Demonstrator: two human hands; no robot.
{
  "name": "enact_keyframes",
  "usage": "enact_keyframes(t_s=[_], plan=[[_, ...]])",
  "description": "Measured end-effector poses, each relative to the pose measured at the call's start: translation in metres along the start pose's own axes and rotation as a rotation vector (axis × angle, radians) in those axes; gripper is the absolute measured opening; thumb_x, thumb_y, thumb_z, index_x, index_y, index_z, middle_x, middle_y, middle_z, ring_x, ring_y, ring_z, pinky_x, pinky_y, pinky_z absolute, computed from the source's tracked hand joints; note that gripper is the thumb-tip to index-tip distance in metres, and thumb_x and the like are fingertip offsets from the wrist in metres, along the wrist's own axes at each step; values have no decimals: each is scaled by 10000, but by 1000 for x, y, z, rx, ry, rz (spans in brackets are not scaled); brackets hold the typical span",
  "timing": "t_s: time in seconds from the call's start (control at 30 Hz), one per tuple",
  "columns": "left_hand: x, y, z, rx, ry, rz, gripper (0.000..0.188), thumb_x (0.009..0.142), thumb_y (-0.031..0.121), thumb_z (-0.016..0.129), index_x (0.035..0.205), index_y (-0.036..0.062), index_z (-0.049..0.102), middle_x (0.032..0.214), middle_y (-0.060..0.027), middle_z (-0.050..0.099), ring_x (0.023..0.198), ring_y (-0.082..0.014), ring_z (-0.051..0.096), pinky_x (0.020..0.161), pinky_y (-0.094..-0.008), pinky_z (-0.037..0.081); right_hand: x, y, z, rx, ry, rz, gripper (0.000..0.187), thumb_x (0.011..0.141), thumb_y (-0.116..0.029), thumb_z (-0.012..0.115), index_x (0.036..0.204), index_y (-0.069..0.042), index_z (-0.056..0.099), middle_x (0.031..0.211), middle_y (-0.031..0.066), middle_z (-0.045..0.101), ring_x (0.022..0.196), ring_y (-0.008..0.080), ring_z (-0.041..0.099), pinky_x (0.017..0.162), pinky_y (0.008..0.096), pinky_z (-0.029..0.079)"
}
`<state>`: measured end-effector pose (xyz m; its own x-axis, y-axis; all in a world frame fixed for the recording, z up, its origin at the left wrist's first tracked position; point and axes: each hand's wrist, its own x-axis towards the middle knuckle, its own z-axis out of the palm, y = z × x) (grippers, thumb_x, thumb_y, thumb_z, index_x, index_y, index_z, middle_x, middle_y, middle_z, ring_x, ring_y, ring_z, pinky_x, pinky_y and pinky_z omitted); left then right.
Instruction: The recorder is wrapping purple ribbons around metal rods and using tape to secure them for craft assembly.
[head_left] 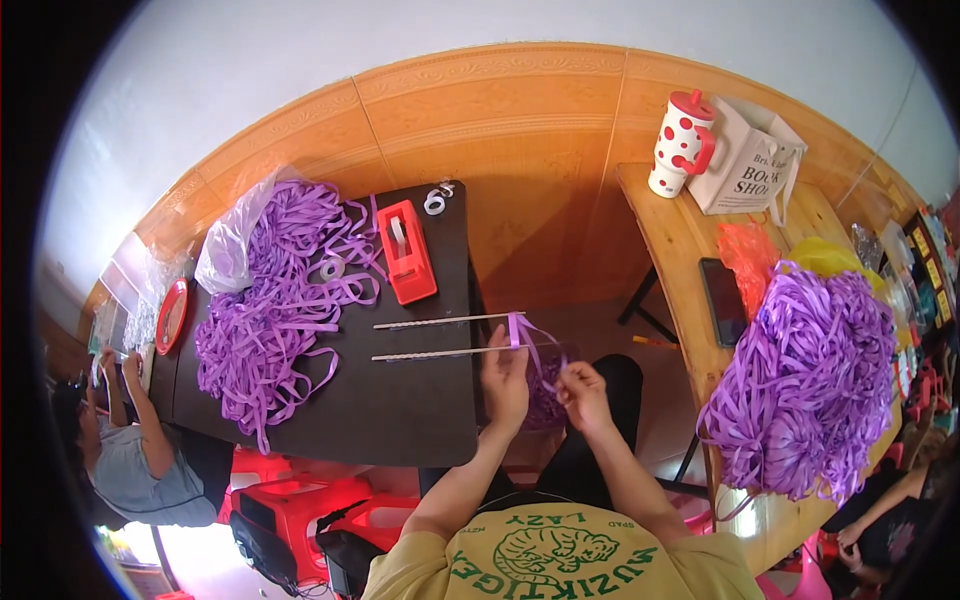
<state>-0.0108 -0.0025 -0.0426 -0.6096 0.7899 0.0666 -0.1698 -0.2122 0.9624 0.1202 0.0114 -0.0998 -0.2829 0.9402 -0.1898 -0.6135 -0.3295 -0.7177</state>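
Observation:
Two thin pale rods (430,354) lie roughly parallel on the dark table, their right ends jutting past its edge. A flat purple ribbon (516,330) spans the two rods near those ends and loops off to the right. My left hand (506,385) is closed about the nearer rod and the ribbon there; part of its grip is hidden. To its right, my right hand (583,396) pinches the ribbon's trailing length. More purple ribbon (545,405) hangs low between my hands, partly covered by them.
Left, the dark table (400,420) bears a heap of purple ribbon (270,320) and a red tape dispenser (408,252). On the wooden table (650,215) at right stand a polka-dot tumbler (682,145), a tote bag (745,160) and another ribbon heap (800,380). A person (150,450) works far left.

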Motion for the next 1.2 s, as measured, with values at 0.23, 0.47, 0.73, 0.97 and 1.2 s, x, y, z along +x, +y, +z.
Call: enact_keyframes(t_s=[0.23, 0.47, 0.73, 0.97, 1.2], plan=[[-3, -5, -7, -41, -59, -65, 252, 895, 78, 559, 1143, 34, 580, 1007, -32, 633, 816, -81, 567, 692, -198, 422, 11, -109, 76, -76, 116, -587, 45, 920, -118, 534, 919, -74, 526, 735, 70, 608, 555, 134, 542, 530, 239, 414], [-1, -6, -20, -527, -166, -457, 191, 913, 112, 535, 1074, 50, 618, 989, -75, 653, 772, -125, 604, 630, -238, 451, -59, -139, 79, -692, -438, -867, 122, 683, 80, 618, 779, 24, 567, 602, 119, 554, 539, 184, 514, 503, 281, 386], [-14, -9, -40, -583, -213, -669, 407, 953, 381, 420, 1208, 74, 502, 1122, -96, 593, 971, -222, 572, 820, -343, 427, -93, -165, 46, -646, -591, -505, 106, 653, 89, 673, 711, 44, 597, 540, 107, 527, 486, 213, 515, 472, 299, 377], [-7, 17, -18, -596, -360, -591, 461, 938, 399, 443, 1269, 78, 455, 1225, -103, 544, 985, -228, 565, 829, -350, 423, -91, -162, 30, -714, -974, -80, 69, 727, 45, 684, 768, 38, 629, 656, 134, 593, 537, 223, 561, 474, 312, 386], [-32, 24, -22, -325, -940, -558, 384, 950, 278, 486, 1194, -13, 544, 963, -86, 634, 819, -146, 599, 758, -278, 448, -69, -149, 64, -1021, -455, -188, 9, 791, 2, 633, 791, 1, 625, 621, 32, 583, 519, 78, 543, 480, 217, 394]])
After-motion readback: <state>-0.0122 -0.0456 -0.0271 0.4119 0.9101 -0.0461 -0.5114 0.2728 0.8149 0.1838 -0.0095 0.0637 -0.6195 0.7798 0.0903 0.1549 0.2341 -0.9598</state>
